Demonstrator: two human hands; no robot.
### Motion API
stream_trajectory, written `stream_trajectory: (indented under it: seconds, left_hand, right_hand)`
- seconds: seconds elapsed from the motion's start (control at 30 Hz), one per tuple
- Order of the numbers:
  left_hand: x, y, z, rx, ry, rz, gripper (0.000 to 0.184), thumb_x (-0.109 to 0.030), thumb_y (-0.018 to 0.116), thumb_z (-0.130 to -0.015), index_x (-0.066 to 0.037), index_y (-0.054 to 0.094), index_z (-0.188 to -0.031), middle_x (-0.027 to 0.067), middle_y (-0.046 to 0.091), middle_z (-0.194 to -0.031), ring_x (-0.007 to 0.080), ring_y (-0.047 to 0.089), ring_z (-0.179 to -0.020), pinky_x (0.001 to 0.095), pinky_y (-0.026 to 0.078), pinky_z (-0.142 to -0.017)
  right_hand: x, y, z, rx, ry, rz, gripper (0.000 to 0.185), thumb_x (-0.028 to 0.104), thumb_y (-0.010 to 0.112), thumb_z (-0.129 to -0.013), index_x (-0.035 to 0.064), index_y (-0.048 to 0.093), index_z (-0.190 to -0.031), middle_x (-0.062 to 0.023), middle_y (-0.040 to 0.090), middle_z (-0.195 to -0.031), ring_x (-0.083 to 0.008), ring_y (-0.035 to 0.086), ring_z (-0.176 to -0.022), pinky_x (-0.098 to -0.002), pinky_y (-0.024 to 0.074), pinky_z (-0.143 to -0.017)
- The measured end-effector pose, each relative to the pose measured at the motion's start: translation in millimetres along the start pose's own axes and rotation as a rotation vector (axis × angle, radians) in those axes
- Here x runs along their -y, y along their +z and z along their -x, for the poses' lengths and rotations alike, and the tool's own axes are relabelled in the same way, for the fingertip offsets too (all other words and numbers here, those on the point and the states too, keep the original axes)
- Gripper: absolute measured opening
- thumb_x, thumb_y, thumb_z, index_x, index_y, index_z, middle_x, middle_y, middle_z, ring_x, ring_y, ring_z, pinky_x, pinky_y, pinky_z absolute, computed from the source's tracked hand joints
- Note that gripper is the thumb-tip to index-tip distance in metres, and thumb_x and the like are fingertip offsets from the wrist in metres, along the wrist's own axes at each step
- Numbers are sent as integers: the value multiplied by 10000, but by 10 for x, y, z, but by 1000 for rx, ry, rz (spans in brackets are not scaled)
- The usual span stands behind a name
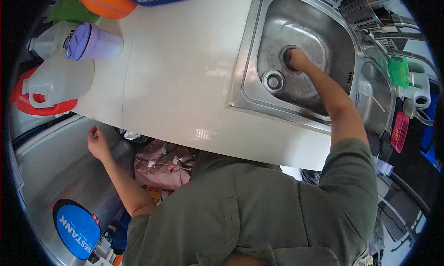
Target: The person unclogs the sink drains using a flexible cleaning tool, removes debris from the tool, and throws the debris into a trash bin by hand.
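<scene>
My right hand (298, 60) reaches down into the steel sink (319, 30), its fingers in the round drain opening (287, 57). Its fingertips are hidden there, and I cannot make out what they hold. A round metal strainer (274, 82) lies on the sink floor just below and left of the drain. My left hand (97, 143) hangs in the air beyond the counter's left front edge, fingers loosely curled and apart, with nothing in it. Near it are the white counter (175, 71) and a grey metal surface.
White jugs (69, 78), a purple cup (104, 44) and an orange bottle (102, 2) stand at the left. A cutlery holder (360, 11), taps and a green cup (397, 72) line the sink's far right. Below the counter is a brown bag (162, 166).
</scene>
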State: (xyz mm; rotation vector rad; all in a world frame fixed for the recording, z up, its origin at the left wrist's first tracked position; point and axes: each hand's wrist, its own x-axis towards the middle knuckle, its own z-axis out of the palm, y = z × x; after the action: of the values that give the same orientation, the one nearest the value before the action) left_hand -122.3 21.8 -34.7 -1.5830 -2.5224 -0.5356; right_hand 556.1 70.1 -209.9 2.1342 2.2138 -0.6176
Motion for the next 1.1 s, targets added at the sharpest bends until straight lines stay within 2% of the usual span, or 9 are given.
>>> stream_trajectory:
  seconds: [0.07, 0.2, 0.3, 0.37, 0.47, 0.57, 0.7, 0.8, 1.1]
  left_hand:
    - [-1, -18, 15, -18, 20, -8, 301, -294, 563, -786, -67, 594, -980, 64, 623, -899, 197, 594, -717, 303, 449, -665]
    - [-61, 1, 36, -62, 61, -45, 295, -295, 555, -790, -67, 596, -974, 65, 622, -899, 205, 594, -717, 310, 449, -664]
    - [-49, -14, 40, -28, 30, 15, 288, -298, 552, -792, -70, 601, -961, 66, 623, -887, 204, 594, -710, 311, 449, -657]
    - [-73, -30, 12, -38, 49, -13, 286, -297, 552, -792, -67, 603, -955, 68, 623, -878, 205, 595, -705, 311, 449, -652]
    - [-74, -44, 27, -49, 65, -42, 286, -296, 553, -792, -60, 603, -946, 74, 624, -864, 207, 595, -701, 314, 449, -642]
    - [-101, -103, 55, -43, 50, -43, 293, -298, 554, -790, -53, 602, -943, 84, 624, -860, 211, 595, -705, 318, 449, -639]
    - [-31, -72, 34, -47, 63, -25, 298, -300, 557, -787, -51, 601, -944, 94, 623, -872, 223, 596, -715, 318, 449, -647]
    - [-20, -76, 67, -37, 14, 2, 296, -296, 558, -786, -54, 602, -952, 91, 624, -885, 229, 597, -725, 318, 451, -658]
    - [25, -20, 46, -58, 38, 14, 288, -288, 562, -781, -63, 602, -956, 77, 626, -896, 223, 601, -727, 321, 447, -667]
  right_hand:
    - [8, -4, -9, 147, 74, 95, 169, 47, 512, -599, -7, 591, -739, -230, 573, -809, -365, 553, -787, -433, 429, -685]
    - [-22, 108, 114, -129, 52, -33, 196, 40, 512, -597, -7, 596, -768, -229, 573, -812, -354, 559, -791, -422, 432, -692]
    - [-2, 24, 87, 112, 47, -52, 218, 27, 494, -611, -1, 601, -799, -215, 581, -830, -351, 562, -805, -415, 438, -714]
    - [211, -17, 150, -15, 66, 164, 210, 40, 499, -639, 8, 607, -816, -193, 593, -839, -347, 566, -808, -413, 444, -729]
    - [-17, -25, -8, 113, 17, 61, 182, 66, 515, -665, 9, 611, -808, -180, 601, -843, -347, 566, -808, -413, 446, -740]
    - [341, -151, 99, 77, 160, 162, 195, 80, 536, -656, 8, 613, -819, -186, 598, -843, -343, 568, -807, -417, 446, -728]
    - [-19, -37, 103, 45, 40, -21, 184, 71, 535, -640, 20, 610, -800, -209, 584, -802, -351, 565, -771, -428, 445, -679]
    - [85, 208, 12, -27, 143, 106, 156, 64, 525, -646, 23, 605, -775, -211, 580, -789, -356, 563, -769, -429, 446, -681]
    - [67, 38, 217, 9, 120, 120, 144, 87, 521, -670, 50, 600, -784, -161, 603, -806, -339, 572, -734, -390, 451, -647]
